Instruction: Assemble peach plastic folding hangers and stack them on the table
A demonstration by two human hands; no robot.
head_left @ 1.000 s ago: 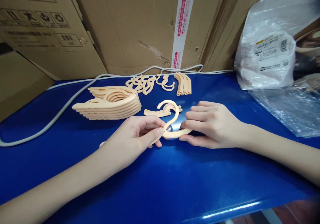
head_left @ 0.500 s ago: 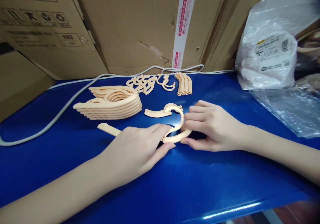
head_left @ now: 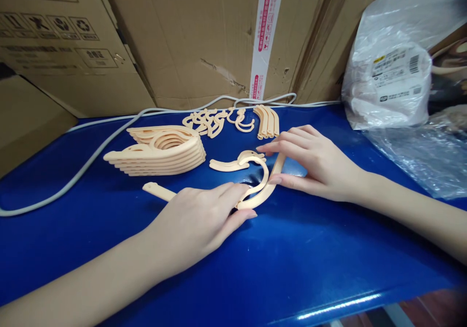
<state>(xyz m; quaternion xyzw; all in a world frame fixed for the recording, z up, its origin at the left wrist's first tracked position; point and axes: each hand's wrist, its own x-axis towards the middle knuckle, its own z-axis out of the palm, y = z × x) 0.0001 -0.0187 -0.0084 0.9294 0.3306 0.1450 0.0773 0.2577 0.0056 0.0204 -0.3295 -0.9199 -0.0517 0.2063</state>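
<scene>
My left hand (head_left: 206, 215) is closed on a cream plastic folding clothes hanger (head_left: 260, 196), pressing its middle against the table. One hanger arm sticks out to the left beyond my fingers, and the curved hook rises between my hands. My right hand (head_left: 304, 164) has its fingers stretched and apart; its thumb touches the right hanger arm, whose end passes under the index finger. Just behind the hook lie loose cream hanger pieces (head_left: 228, 165), close to my right index fingertip.
A stack of folded hangers (head_left: 160, 159) sits at the left on the blue table (head_left: 292, 259). Loose hooks (head_left: 207, 121) and several hanger arms (head_left: 268, 121) lie farther back. A white cable (head_left: 83, 169) runs along the cardboard boxes (head_left: 204, 35). Plastic wrapping (head_left: 390, 83) is at the right.
The right hanger arm has swung up and away from me. My right hand has moved with it, and its fingers have straightened. My left hand stays in place on the hanger.
</scene>
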